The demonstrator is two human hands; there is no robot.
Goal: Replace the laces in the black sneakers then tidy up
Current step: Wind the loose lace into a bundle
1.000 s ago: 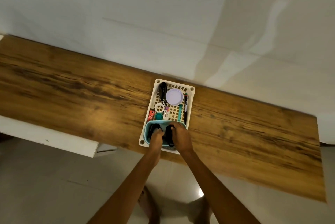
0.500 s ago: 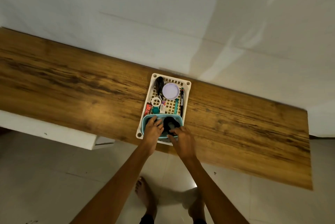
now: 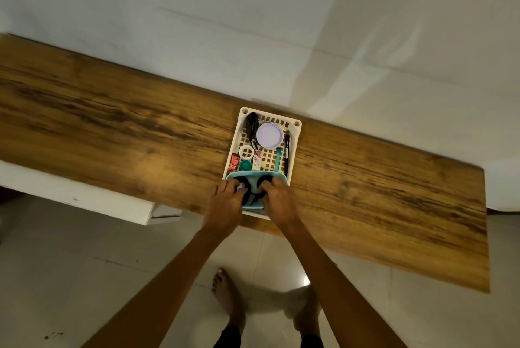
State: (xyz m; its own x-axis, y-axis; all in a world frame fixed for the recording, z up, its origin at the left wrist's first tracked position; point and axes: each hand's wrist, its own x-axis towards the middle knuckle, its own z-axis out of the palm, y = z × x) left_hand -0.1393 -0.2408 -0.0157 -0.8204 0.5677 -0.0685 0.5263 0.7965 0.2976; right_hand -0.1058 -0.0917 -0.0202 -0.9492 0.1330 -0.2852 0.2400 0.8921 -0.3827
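Black laces [image 3: 251, 185] lie bundled in a small teal box [image 3: 254, 175] at the near end of a white plastic basket [image 3: 294, 147]. My left hand [image 3: 226, 202] reaches over the box's left side, its fingers curled down onto the left bundle. On the right side, my right hand [image 3: 278, 198] has its fingertips curled into the right bundle. The hands hide much of the box and the laces. No black sneakers are in view.
The basket stands on a long wooden table [image 3: 112, 133] near its front edge and also holds a round lilac lid [image 3: 269, 135], a black marker [image 3: 286, 150], a tape ring [image 3: 246, 151] and small packets. A white wall runs behind. My bare feet stand on the tiled floor.
My right hand, which had drawn back toward the box's near rim, has moved forward into the box again. My left hand stays at the box's left side.
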